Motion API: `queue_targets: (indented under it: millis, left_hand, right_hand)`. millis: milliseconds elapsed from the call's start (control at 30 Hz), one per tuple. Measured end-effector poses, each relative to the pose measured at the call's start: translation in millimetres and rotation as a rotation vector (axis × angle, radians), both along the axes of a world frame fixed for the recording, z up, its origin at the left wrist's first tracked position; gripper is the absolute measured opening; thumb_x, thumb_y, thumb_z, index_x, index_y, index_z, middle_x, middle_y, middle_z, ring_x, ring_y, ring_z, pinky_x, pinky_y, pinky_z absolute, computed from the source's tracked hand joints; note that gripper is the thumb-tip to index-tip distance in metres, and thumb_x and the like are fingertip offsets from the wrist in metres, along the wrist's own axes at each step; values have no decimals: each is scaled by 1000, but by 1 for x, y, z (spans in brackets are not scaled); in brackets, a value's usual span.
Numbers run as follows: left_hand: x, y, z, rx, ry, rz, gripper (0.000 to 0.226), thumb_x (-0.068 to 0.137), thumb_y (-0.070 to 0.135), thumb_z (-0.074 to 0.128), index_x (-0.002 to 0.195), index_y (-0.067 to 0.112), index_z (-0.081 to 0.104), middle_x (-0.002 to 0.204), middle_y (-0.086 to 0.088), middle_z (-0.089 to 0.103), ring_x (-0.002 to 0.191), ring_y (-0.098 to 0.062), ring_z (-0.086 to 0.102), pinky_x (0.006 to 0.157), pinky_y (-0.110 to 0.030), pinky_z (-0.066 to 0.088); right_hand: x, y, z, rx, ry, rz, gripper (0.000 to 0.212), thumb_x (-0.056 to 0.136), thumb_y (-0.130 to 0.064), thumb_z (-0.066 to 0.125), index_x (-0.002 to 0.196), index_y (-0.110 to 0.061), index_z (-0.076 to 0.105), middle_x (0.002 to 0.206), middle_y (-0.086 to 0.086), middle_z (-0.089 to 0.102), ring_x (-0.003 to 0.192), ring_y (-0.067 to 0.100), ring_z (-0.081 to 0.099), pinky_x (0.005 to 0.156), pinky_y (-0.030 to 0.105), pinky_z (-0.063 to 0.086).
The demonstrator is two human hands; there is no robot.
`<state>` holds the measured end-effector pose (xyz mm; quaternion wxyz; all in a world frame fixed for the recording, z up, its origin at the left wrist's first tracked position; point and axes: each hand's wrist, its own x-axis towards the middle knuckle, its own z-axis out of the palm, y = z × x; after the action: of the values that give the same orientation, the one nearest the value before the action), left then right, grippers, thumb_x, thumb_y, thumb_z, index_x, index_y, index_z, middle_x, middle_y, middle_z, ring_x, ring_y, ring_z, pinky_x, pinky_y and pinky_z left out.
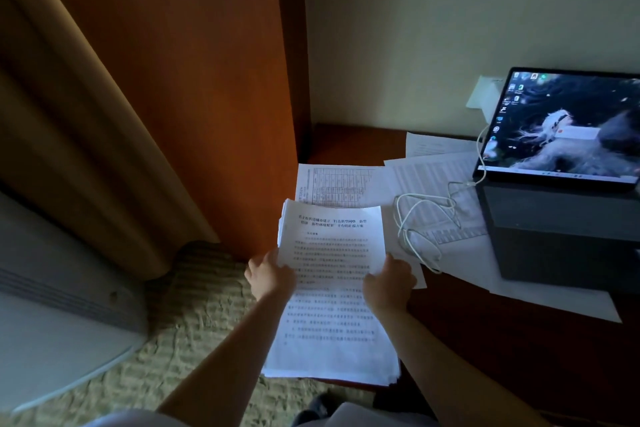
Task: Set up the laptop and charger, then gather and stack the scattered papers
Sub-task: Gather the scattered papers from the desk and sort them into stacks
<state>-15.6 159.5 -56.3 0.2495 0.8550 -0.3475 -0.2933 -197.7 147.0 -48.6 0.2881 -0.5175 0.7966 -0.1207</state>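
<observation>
The left hand [268, 272] and right hand [389, 283] each pinch 1 side of the stack of papers [330, 291], held at the surface [502, 340] edge; it looks light, floppy and slippery, so holding both side edges feels safest.

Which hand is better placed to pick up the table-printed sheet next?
Left, probably: the left hand sits nearer the table-printed sheet; both hands grip the paper stack, the right hand beside the white cable.

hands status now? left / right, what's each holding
Left hand: grips the left edge of the stack of printed papers.
Right hand: grips the right edge of the same stack.
</observation>
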Motion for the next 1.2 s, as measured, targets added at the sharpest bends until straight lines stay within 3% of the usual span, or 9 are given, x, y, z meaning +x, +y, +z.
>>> queue_targets:
  millis: [233,400,633,767,833,933,1000,1067,1200]
  left_hand:
    - [-10,0,4,-33,289,50,65,85,2,40,146,25,32,121,-3,58,97,-26,60,74,-32,52]
    - [-6,-6,1,-25,178,97,36,72,6,48,106,13,59,96,-8,67,88,-31,64,75,-40,57]
    - [22,-1,16,-8,500,110,26,68,-1,78,86,12,64,79,-8,68,68,-27,67,61,-36,59]
    - [43,11,22,-33,858,-48,54,60,-14,69,112,-4,57,107,-27,66,92,-45,65,74,-57,56]
    - [49,16,24,-48,910,-52,66,53,-13,63,118,-3,53,112,-28,64,98,-47,63,77,-60,54]
    - [61,25,23,-71,943,58,60,63,-23,58,118,0,55,111,-28,63,95,-48,63,74,-56,55]
    - [72,33,20,-55,932,113,52,73,-25,50,117,2,57,110,-28,64,96,-48,62,75,-56,55]
    - [84,41,17,-32,935,136,49,75,-25,48,112,4,60,106,-27,65,91,-45,63,70,-54,57]
    - [97,55,19,-24,939,160,45,75,-26,46,101,6,62,95,-23,67,81,-41,64,60,-48,59]
  right_hand:
    - [0,-5,-1,6,-98,-58,61,79,-10,58,136,-3,39,134,19,44,122,39,41,103,40,32]
    - [13,-9,10,149,-75,-131,63,83,-19,57,140,-6,33,139,14,34,126,36,34,100,45,42]
    - [9,-9,4,97,-231,-95,38,71,-17,45,105,-9,61,114,15,55,103,32,54,82,38,54]
    - [10,-5,-5,4,-362,-25,6,60,-14,35,63,-17,41,85,14,55,71,23,46,58,26,35]
    - [9,-6,-2,-26,-356,45,14,71,-7,40,59,-14,43,79,11,50,70,24,45,53,28,31]
    - [-2,-12,0,-159,-89,193,15,78,-3,49,67,-9,57,84,12,58,88,33,57,63,33,42]
    - [-9,-15,2,-88,97,324,21,79,-14,56,99,-10,60,114,12,51,117,33,46,85,34,44]
    - [-13,-17,4,63,208,449,64,76,-30,61,134,-16,39,143,12,28,136,32,23,107,39,31]
    - [-10,-26,10,196,346,732,104,74,-45,66,151,-21,1,156,15,-20,143,34,-21,118,46,-3]
